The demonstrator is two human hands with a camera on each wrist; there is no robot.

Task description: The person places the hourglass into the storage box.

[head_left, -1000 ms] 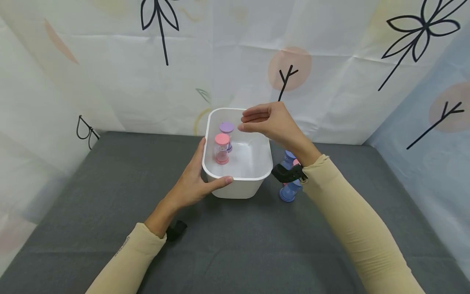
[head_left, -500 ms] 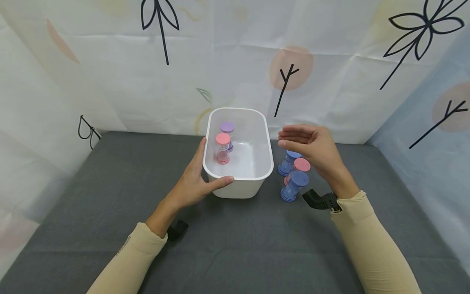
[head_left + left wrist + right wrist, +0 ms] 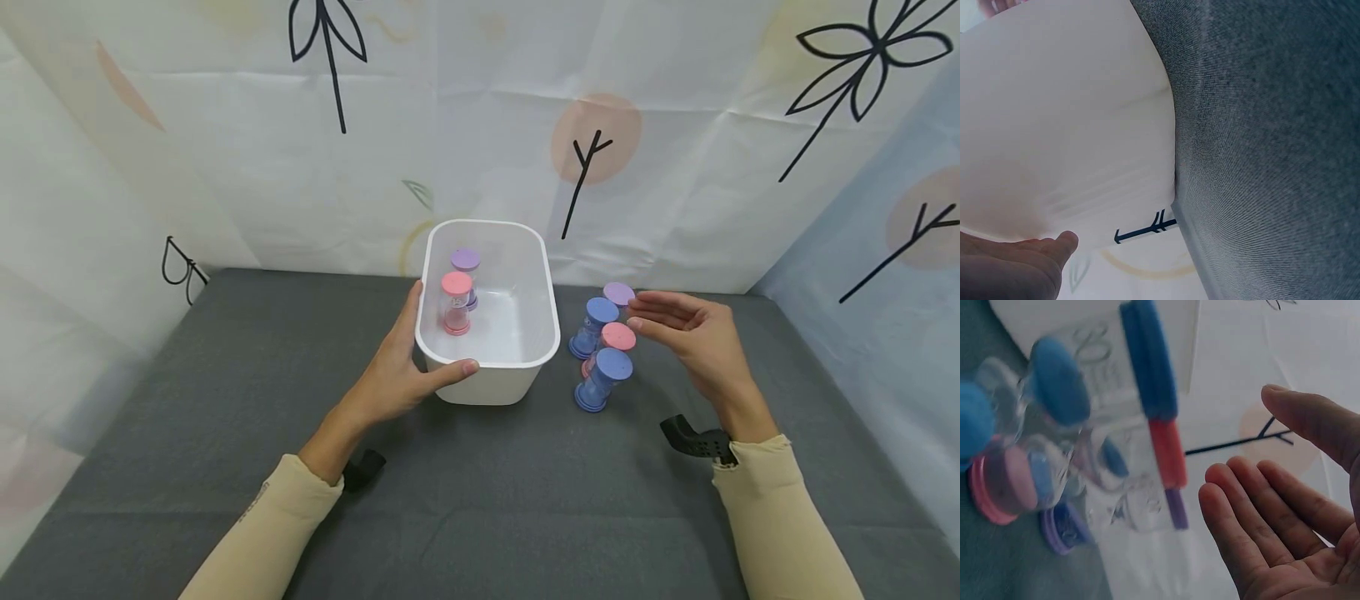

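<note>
The right hand (image 3: 693,337) was open, its fingers straight and close together, and it held nothing. It hovered just beside a group of small plastic sand timers standing on the grey fabric surface (image 3: 225,400): a pink-capped timer (image 3: 611,343) nearest the fingertips, a purple-capped timer (image 3: 618,294) behind it, and two blue-capped timers (image 3: 600,382) (image 3: 592,327) on the side toward the tub. In the right wrist view the timers looked crowded, some touching.

The left hand (image 3: 401,367) gripped the near left corner of the white rounded plastic tub (image 3: 495,379), with the thumb over the rim and the fingers against the outer wall. Inside the tub stood one pink-capped timer (image 3: 454,303) and one purple-capped timer (image 3: 465,267), both upright near the left wall.

To do this step well, I judge the right hand should pinch one timer by its middle, probably the pink one, and lift it straight up so the neighbours do not fall. The left hand should hold the tub steady.
</note>
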